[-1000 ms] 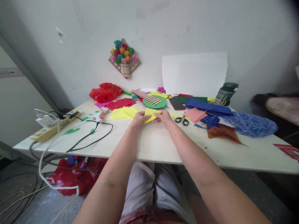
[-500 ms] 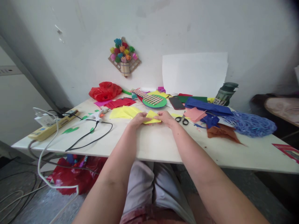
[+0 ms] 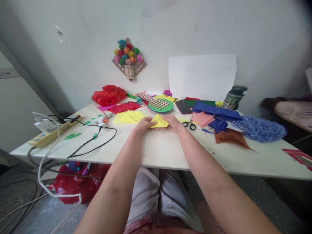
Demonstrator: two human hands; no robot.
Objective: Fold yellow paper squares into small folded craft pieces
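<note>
Over the near middle of the table, a small folded piece of yellow crepe paper (image 3: pixel 159 121) is held between my two hands. My left hand (image 3: pixel 144 124) pinches its left side, thumb on top. Around its right edge, the fingers of my right hand (image 3: pixel 174 123) are closed. A strip of reddish material shows just under the paper, too small to name. A larger yellow paper sheet (image 3: pixel 129 117) lies left of my left hand. Black-handled scissors (image 3: pixel 189 125) rest close to the right of my right hand. Behind the hands lies a green guitar-shaped craft (image 3: pixel 161 105) with a lattice of sticks.
On the left are a glue gun (image 3: pixel 100 121) with a looping black cord and a yellow power strip (image 3: pixel 56 131). To the right lie a phone (image 3: pixel 183 107), pink paper (image 3: pixel 202 119), blue paper (image 3: pixel 215 110), brown paper (image 3: pixel 231 139), blue stringy material (image 3: pixel 262 128) and a green bottle (image 3: pixel 234 97).
The yellow paper has turned, so a corner now points up and away. My right fingers have shifted to its right edge. The view has moved slightly.
</note>
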